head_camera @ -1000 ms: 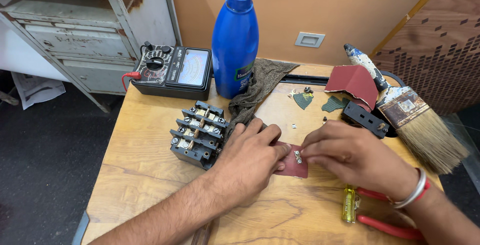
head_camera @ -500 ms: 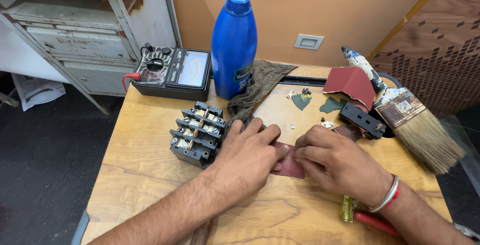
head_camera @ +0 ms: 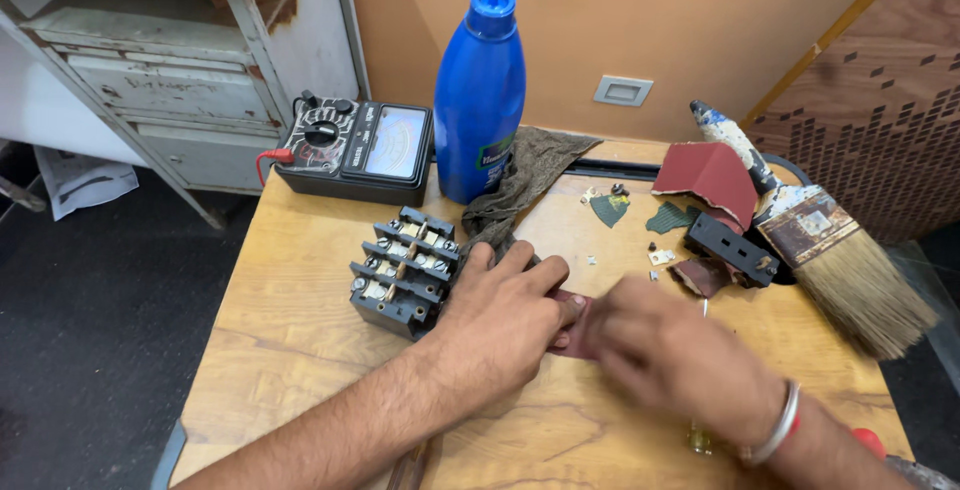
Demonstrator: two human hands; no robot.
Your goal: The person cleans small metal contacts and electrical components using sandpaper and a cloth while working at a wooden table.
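Head view: left hand [head_camera: 505, 315] presses flat on the sandpaper piece [head_camera: 572, 335]; blurred right hand [head_camera: 665, 360], at three o'clock, grip unclear.

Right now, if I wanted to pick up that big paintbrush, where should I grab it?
Probably by the handle. The paintbrush lies flat at the table's right edge, bristles toward you, its paint-stained handle pointing at the wall. Come from above at the far end, where the handle sticks out past the folded red sandpaper.
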